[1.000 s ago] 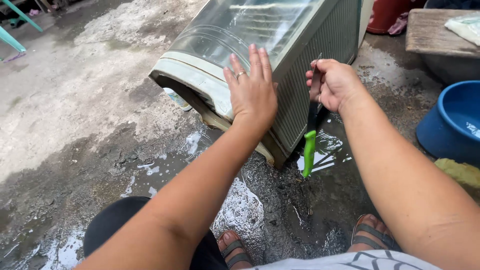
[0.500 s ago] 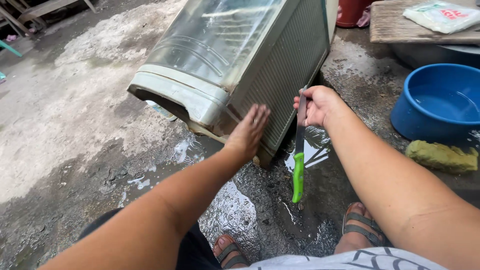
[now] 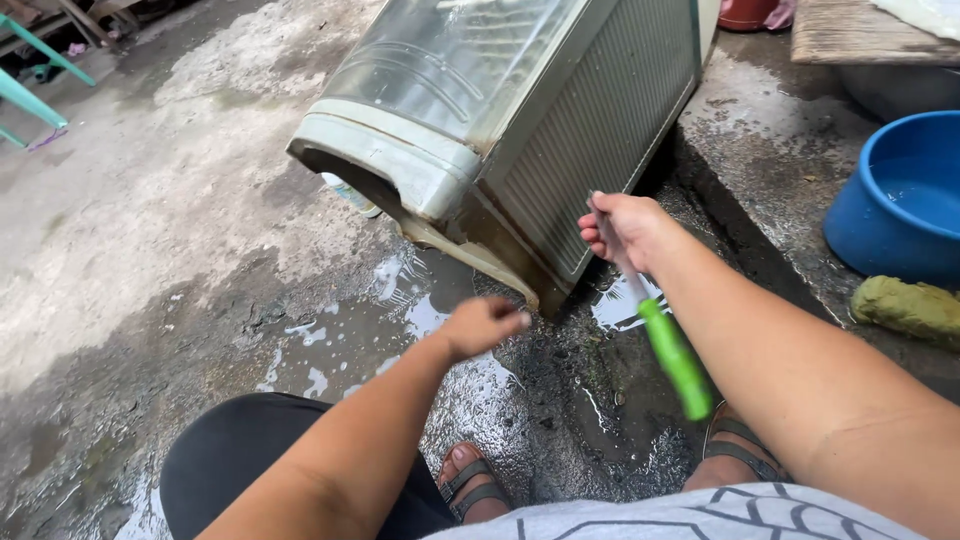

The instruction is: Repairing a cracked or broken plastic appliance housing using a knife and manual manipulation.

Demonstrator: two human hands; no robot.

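Glistening wet concrete (image 3: 300, 340) is lying under the tilted appliance (image 3: 520, 130); the left hand (image 3: 480, 325), loosely curled and empty, has left its grille, the right hand (image 3: 625, 230) is still gripping the green-handled brush (image 3: 672, 355).

The appliance casing (image 3: 520, 120) looks like pale plastic at its rounded end, dull and grimy, with a wet, glossy sheen on its upper panel and a finely ribbed grey metal grille along the side. The brush (image 3: 665, 335) in the right hand (image 3: 625, 228) has a smooth, bright green plastic handle. The concrete floor (image 3: 150, 230) is rough and matt, shiny where puddles lie. The blue basin (image 3: 880, 215) is smooth plastic. The plank (image 3: 850, 35) is weathered, coarse wood.
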